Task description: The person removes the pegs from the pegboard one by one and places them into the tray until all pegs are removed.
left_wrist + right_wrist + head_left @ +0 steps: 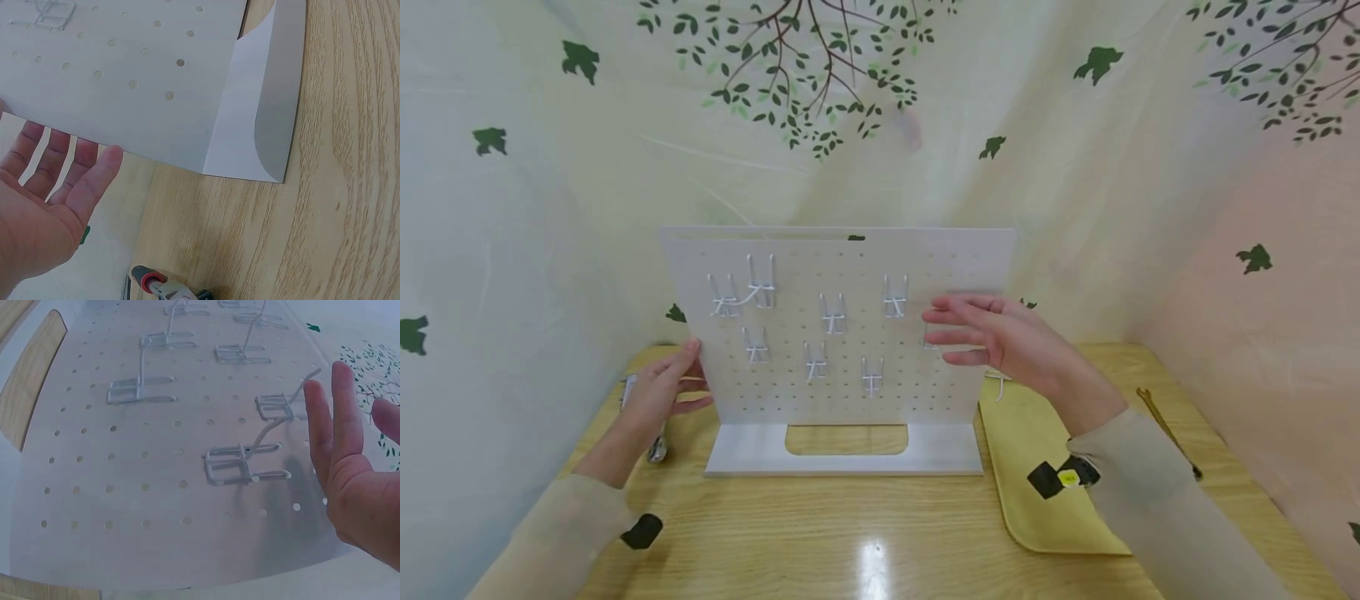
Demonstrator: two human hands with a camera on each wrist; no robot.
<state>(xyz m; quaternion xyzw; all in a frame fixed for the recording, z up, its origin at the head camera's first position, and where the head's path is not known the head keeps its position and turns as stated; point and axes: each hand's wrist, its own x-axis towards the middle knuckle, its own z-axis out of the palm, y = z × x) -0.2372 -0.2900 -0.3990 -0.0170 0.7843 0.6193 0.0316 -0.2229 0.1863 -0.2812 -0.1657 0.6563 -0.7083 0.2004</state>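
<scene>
A white pegboard (850, 408) (169, 125) (125, 550) stands upright on its base, with several white double-prong hooks (833, 321) (244, 464) on its front. At its left edge, my left hand (655, 396) (50, 206) holds the board, fingers partly hidden behind it. My right hand (1015, 337) (369, 481) is open and empty before the board's right side, fingers spread, partly covering one hook in the head view. Whether it touches the board I cannot tell.
Right of the board lies a yellow mat (1052, 483), with a gold-coloured tool (1165, 429) beyond it. A metal object (657, 448) and a red-and-black handle (147, 278) are at left. Patterned cloth (925, 183) hangs behind.
</scene>
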